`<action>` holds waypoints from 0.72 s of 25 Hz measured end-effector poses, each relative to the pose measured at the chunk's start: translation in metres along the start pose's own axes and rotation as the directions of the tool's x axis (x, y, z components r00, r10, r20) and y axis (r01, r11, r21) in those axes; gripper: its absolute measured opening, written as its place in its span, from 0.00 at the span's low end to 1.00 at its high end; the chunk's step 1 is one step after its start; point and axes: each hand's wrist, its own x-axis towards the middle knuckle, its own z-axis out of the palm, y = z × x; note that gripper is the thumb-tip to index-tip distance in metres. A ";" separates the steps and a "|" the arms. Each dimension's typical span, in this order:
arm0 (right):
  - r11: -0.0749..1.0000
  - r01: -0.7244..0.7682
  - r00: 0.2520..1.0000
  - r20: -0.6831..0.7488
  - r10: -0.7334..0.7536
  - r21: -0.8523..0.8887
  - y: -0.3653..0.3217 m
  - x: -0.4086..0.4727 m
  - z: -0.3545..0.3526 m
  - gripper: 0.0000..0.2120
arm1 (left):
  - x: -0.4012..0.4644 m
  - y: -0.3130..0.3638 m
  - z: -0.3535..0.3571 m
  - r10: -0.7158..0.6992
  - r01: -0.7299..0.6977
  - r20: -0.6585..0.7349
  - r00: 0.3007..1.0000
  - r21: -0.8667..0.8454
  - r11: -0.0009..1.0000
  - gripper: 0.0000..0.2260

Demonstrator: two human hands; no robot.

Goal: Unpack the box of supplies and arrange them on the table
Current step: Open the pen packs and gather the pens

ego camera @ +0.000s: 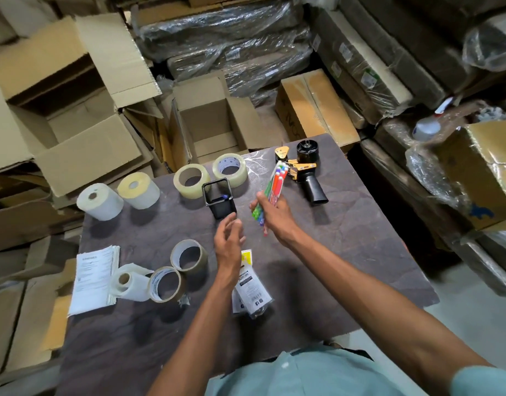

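1. Progress: unpacking looks well advanced. Already laid out on the table (346,238) are two clear tape rolls (210,177) at the far side, two white paper rolls (117,197) at far left, two brown tape rolls (176,270) near left, a smaller white roll (129,285), a stack of printed sheets (93,280), a tape dispenser (306,172) at far right and a black mesh pen holder (219,198).
2. Source: an open cardboard box (214,124) stands just beyond the far table edge; what shows of its inside appears bare, so little seems left to take out.
3. Right hand (274,215): fingers curled round a bundle of coloured pens (274,190), held above the table just right of the holder.
4. Left hand (227,241): fingers loosely spread and holding nothing, hovering just in front of the holder.
5. Orientation: the pens' long axis runs from near-left to far-right, tilted up, with the upper ends pointing away towards the dispenser.
6. Packaging: an emptied pen wrapper (250,284) lies under the left forearm.
7. Outstanding, by my judgement: placing the pens, probably in the holder, which already shows one blue item inside.
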 end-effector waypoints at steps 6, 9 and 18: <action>0.997 0.071 0.996 0.056 -0.074 0.043 -0.048 0.051 0.050 0.11 | -0.002 -0.013 -0.033 -0.044 0.045 -0.091 0.995 0.014 0.999 0.09; 0.996 0.056 0.997 0.053 -0.059 0.062 -0.068 0.077 0.074 0.15 | -0.008 -0.017 -0.042 -0.028 0.031 -0.065 0.997 0.049 0.998 0.09; 0.996 0.073 0.992 0.107 -0.068 -0.045 -0.049 0.098 0.118 0.09 | -0.004 -0.027 -0.049 0.013 -0.009 -0.028 1.000 0.143 0.990 0.09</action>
